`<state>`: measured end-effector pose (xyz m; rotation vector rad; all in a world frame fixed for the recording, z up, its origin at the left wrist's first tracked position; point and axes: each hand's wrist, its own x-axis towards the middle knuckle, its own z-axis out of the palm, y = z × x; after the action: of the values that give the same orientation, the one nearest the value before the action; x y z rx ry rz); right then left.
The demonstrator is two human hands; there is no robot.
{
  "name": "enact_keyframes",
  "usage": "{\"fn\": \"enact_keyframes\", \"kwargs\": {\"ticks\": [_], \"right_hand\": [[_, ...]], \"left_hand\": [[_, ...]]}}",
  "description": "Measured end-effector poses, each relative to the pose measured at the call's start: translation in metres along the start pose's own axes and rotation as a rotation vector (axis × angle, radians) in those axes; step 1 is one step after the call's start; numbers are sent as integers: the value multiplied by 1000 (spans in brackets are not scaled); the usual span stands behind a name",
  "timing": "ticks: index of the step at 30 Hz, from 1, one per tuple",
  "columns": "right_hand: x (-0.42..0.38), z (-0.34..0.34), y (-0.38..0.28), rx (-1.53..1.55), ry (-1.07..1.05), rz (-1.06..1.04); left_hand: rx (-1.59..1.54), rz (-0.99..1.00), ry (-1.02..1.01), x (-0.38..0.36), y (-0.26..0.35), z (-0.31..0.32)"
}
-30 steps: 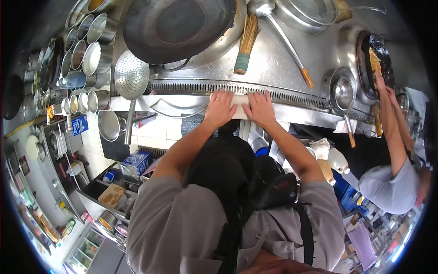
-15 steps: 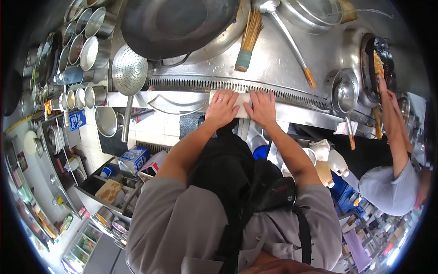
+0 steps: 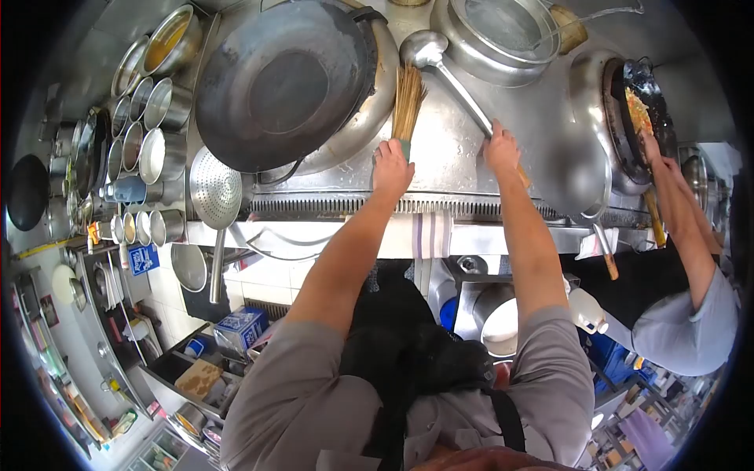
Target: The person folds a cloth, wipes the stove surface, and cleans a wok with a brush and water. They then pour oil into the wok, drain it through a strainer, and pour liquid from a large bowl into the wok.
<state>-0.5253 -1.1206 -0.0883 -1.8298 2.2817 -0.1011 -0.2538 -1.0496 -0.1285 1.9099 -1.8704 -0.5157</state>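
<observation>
Bamboo brush (image 3: 408,106): our left hand (image 3: 392,166) curls round its near end; it points away.
Ladle (image 3: 463,94): our right hand (image 3: 503,151) grips it; it slants away, left.

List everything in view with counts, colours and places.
Large wok: one, dark grey, upper left
Brush: one, straw and green, upper centre
Held ladle: one, silver, upper centre
Round pot: one, silver, top right
Striped cloth: one, whitish, front ledge
Perforated strainer: one, silver, left
Metal containers: several, silver, far left
Jug: one, whitish, lower right
Food pan: one, dark, far right
Co-worker: one, grey sleeve, far right
Rest: too small or blurred
Left hand: one, bare, on the brush
Right hand: one, bare, on the ladle
</observation>
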Motion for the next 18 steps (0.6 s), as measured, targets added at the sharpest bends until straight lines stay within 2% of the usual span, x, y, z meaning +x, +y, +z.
{"fn": "enact_keyframes", "kwargs": {"ticks": [1, 2, 3, 5, 6, 8, 9, 10, 11, 12, 14, 15, 17, 18], "right_hand": [[4, 5, 6, 56, -129, 2], [6, 13, 13, 165, -115, -136], [-3, 4, 11, 169, -127, -130], [-14, -46, -10, 285, -177, -109], [-23, -61, -12, 288, -174, -105], [-40, -85, -10, 527, -182, -100], [-40, -88, -7, 529, -175, -99], [-42, -88, -6, 672, -60, -160], [-44, -88, -5, 815, 57, -221], [-40, -100, -7, 822, 59, -222], [-21, -134, -14, 734, 24, -19], [-3, -128, -8, 741, 34, -21], [44, -114, 10, 530, 250, -108], [56, -124, 7, 533, 270, -113]], "left_hand": [[52, -3, -53, 1, -1, -2], [-8, -26, -62, 1, -2, -4], [-2, -30, -74, -5, 2, -18], [-544, -84, -62, -13, 10, -60], [-675, -162, -155, -25, 15, -88], [-544, 29, -98, -59, -2, -117], [-655, -33, -157, -78, -4, -139], [-763, -100, -219, -100, -3, -163], [-684, -113, -192, -119, -6, -179], [-604, -126, -162, -136, -8, -194], [-632, -131, -145, -164, -8, -220], [-669, -137, -131, -174, -7, -229], [-696, -158, -120, -190, -3, -244], [-726, -192, -114, -194, -2, -248]]}}
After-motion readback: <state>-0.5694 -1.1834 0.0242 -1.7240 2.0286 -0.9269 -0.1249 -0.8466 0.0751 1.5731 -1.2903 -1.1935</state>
